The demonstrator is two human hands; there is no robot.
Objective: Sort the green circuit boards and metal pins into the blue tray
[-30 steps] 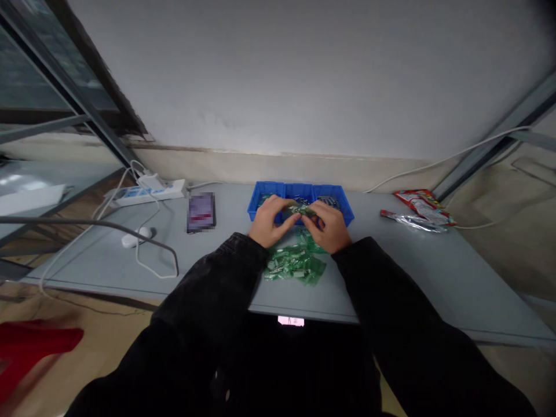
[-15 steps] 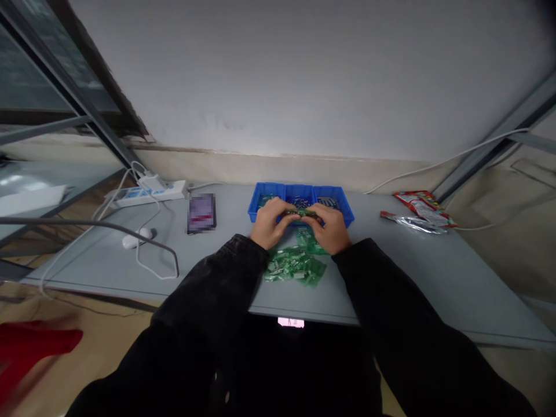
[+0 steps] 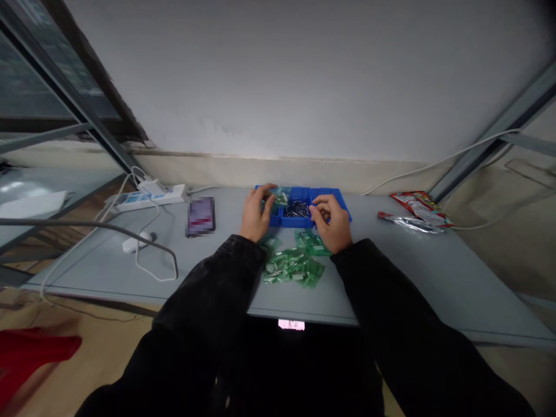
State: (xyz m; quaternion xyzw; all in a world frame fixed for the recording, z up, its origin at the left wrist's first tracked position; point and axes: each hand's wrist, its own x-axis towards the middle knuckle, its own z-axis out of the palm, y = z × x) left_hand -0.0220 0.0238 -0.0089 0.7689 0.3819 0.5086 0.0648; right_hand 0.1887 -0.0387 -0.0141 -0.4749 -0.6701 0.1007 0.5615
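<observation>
My left hand (image 3: 255, 215) has its thumb and fingers around the edge of a small green plastic bag (image 3: 283, 196) at the left part of the blue compartment tray (image 3: 304, 191). Pale pieces show through the bag. My right hand (image 3: 332, 223) is over the tray's right part, fingers curled and thumb against the fingertips; whatever they pinch is too small to make out. Dark and shiny screw-like pieces (image 3: 297, 209) lie in the middle compartment. In front of the tray, several filled green bags (image 3: 293, 266) lie in a heap, one more (image 3: 311, 242) just behind them.
A blurred purple rectangular item (image 3: 200, 216) lies on the left of the grey table (image 3: 412, 278). Behind it is a white power strip (image 3: 152, 197) with cables and a white plug-like piece (image 3: 136, 242). Red and silver wrappers (image 3: 417, 217) lie at the right.
My hands have come apart from the green bag they held together. The bag moved left with my left hand, while my right hand moved slightly right. The middle compartment now shows more.
</observation>
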